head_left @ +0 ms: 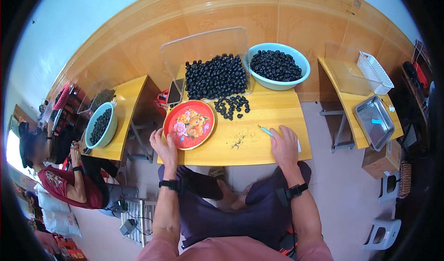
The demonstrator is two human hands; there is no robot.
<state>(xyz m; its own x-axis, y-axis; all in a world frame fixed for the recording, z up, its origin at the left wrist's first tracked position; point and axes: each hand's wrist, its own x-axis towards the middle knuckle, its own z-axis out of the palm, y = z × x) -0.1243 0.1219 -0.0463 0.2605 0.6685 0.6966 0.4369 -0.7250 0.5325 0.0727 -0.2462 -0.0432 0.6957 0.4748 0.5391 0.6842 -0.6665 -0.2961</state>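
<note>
My left hand (164, 146) is at the near left edge of a round red tray (176, 138) with a painted flower pattern, its thumb over the rim and its fingers outside. My right hand (285, 146) rests at the table's right side, closed around a slim teal-handled tool (265, 131) whose thin tip points up and left. Between the hands lie dark crumbs (238, 141). Beyond them are scattered loose black beads (231, 106), in front of a large heap of black round beads (215, 76) in a clear tray (203, 39).
A light blue basin (303, 69) full of black beads stands at the back right; a phone (175, 92) lies left of the heap. On the right table are a metal pan (373, 117) and white basket (375, 71). Leftward, a person (69, 182) sits by another basin (111, 122).
</note>
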